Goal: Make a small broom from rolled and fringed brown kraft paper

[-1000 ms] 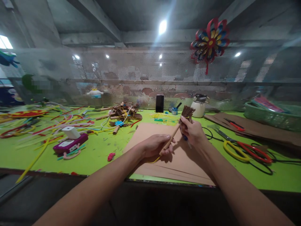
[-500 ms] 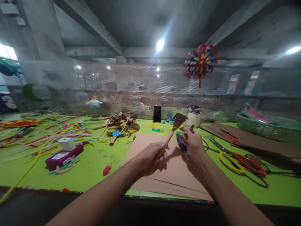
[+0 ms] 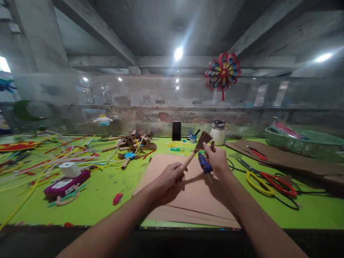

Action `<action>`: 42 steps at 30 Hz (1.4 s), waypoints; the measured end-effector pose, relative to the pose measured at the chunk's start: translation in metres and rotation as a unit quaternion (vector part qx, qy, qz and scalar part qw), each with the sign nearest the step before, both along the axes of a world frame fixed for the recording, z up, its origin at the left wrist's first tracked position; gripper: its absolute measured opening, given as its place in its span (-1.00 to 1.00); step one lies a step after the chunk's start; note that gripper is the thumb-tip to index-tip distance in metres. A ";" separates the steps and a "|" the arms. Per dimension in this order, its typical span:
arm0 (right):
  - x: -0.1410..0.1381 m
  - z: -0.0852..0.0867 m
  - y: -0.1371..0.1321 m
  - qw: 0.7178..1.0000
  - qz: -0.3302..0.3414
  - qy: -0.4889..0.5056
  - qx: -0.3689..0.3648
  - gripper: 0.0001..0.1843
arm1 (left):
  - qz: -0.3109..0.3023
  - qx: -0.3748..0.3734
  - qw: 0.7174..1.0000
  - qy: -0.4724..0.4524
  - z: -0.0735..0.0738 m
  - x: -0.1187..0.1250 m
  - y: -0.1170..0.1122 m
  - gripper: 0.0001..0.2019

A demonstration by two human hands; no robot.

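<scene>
My left hand [image 3: 173, 175] is closed around the pale tan handle of a small craft broom [image 3: 190, 157], which tilts up to the right. Its dark brown bristles [image 3: 204, 139] fan out at the top. Beside the bristles, my right hand [image 3: 217, 157] is pinched on a small brown strip [image 3: 213, 146] that looks like paper; its fingertips are right at the bristles' edge. A thin yellow thread [image 3: 199, 149] crosses the broom's neck. Just below the right fingers, a blue glue gun [image 3: 205, 164] lies on brown paper sheets [image 3: 161, 168].
Scissors with yellow and red handles [image 3: 260, 182] and a black cable lie at right, near a green basket [image 3: 303, 141]. A pile of brown paper rolls [image 3: 129, 145], a purple power strip [image 3: 67, 184] and many coloured strips lie at left. A phone [image 3: 176, 130] stands at the back.
My right hand has come in to the broom's bristles with the brown strip. The yellow thread now shows across the neck. The view has shifted slightly to the right.
</scene>
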State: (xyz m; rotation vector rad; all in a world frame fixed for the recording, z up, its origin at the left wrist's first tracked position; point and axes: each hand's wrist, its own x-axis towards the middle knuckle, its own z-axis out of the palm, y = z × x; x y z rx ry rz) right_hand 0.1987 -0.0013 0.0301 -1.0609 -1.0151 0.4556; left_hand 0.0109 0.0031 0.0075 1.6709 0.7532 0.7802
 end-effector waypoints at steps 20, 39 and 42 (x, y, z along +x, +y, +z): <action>0.054 0.013 0.004 0.946 0.085 0.296 0.097 -0.72 | -0.048 -0.091 0.991 -0.082 0.008 -0.009 -0.005 -0.72; 0.065 0.033 -0.015 0.951 -0.114 0.183 0.220 -0.66 | 0.192 0.358 0.867 0.288 0.006 -0.016 0.003 -0.69; 0.060 0.033 -0.014 0.952 -0.153 0.165 0.207 -0.66 | 0.226 0.411 0.821 0.325 0.012 -0.018 -0.002 -0.70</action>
